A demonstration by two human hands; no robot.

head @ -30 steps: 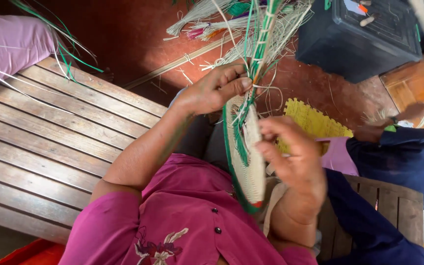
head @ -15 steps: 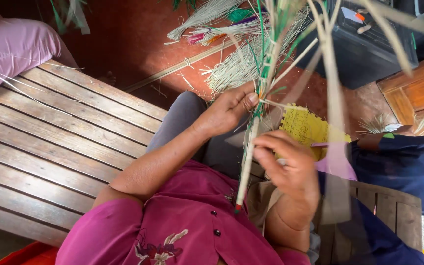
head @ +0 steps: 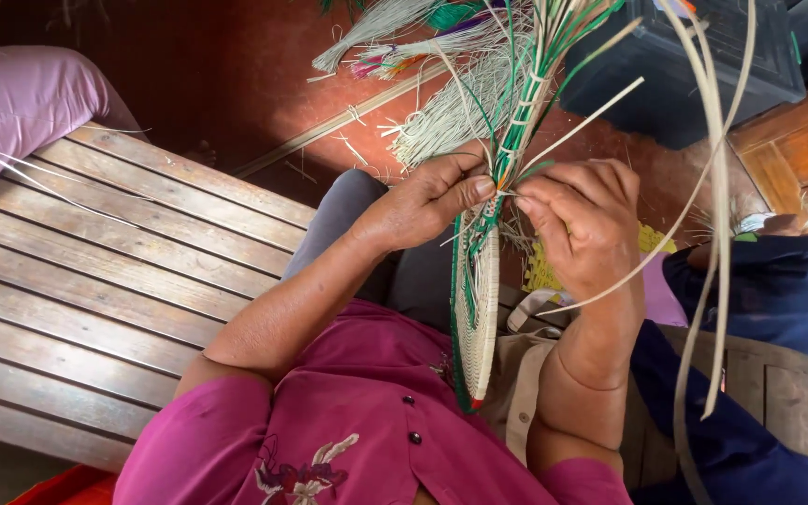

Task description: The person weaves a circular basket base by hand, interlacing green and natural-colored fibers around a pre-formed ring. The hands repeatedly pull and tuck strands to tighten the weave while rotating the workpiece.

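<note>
My left hand (head: 423, 201) sits just left of the frame's centre, its forearm running down and left to a bent elbow, with the thumb and forefinger pressed together in a pinch that points right. My right hand (head: 586, 224) sits right of centre, back of the hand towards me, fingers curled in and their tips meeting the left hand's pinch, so the two hands touch. The right forearm drops almost straight down to the lower edge.
</note>
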